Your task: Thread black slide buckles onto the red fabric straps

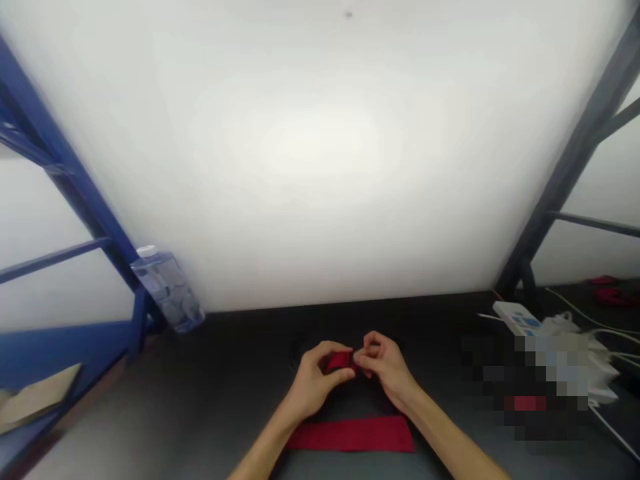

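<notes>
Red fabric, a flat rectangular strip [350,435], lies on the dark grey tabletop [210,407] just below the hands. The left hand [317,380] and right hand [385,370] are together, both pinching a small bunched red cloth piece [340,362]. Farther off are a clear plastic bottle [167,290] beside a blue metal frame [75,200], and a white power strip [520,319].

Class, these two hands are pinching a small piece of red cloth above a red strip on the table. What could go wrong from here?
The small red cloth, pinched between the left hand and right hand, might slip and drop onto the red strip, blending in. The forearms lie close beside that strip and could drag it askew.
</notes>
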The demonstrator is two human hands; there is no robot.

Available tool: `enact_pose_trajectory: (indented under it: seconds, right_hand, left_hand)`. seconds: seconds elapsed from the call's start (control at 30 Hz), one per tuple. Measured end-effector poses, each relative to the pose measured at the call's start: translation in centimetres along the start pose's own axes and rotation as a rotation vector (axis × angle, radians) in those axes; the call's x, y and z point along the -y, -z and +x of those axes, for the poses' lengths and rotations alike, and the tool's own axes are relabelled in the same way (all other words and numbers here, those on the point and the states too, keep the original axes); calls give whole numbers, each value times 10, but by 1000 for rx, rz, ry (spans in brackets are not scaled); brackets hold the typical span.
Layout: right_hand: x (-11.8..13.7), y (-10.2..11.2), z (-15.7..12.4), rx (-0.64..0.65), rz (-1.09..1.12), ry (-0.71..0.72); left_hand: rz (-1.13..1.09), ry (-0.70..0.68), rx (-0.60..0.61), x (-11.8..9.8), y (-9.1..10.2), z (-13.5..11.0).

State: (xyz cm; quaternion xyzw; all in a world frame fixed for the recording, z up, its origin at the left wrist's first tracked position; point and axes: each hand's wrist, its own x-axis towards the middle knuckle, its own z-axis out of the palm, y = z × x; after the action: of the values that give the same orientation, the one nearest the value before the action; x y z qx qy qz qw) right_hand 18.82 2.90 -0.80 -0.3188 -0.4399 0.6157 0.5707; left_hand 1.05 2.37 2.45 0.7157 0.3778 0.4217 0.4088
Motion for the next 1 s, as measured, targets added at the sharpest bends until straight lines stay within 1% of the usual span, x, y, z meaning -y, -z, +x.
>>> enact_pose_trajectory:
  seconds: [0.07,0.17,0.2,0.23,0.27,0.33,0.4,0.47,0.57,0.7,0.77,0.87,0.93,1.0]
  right_hand:
    - [7,2,0,16,-70,31]
    - [18,5,1,22,-158,113]
    - [20,6,2,12,-179,138]
    - [22,6,2,2,-195,156]
    - [23,6,2,-2,-205,165]
    - [23,6,2,-10,-218,176]
    - [23,5,2,-16,-239,201]
    - [22,4,1,-24,-276,238]
    - [21,1,0,-44,-329,272]
    - [19,-1,-1,-26,-399,253]
    - [18,-2,-3,-10,-461,247]
    - [19,-3,-5,-11,-522,273]
    - [21,-4,-8,2,-549,306]
    - [23,-6,-10,34,-610,369]
  left_hand:
    - [115,-61,-68,-5,-1,-1]
    - [289,-140,-239,-13,-2,-4]
    - [346,-167,-279,-16,-3,-5]
    - [399,-194,-293,-18,-3,-7]
    - [444,-215,-280,-20,-4,-8]
    - [498,-227,-201,-22,-5,-10]
    - [507,-212,-119,-22,-7,-11]
    - [490,-187,-70,-20,-9,-10]
    - [445,-160,-71,-16,-12,-10]
    - [370,-103,-99,-13,-12,-9]
    - [326,-59,-75,-13,-11,-8]
    - [212,-8,4,-12,-10,-6]
    - [112,20,30,-10,-10,-5]
    - [16,49,27,-8,-11,-4]
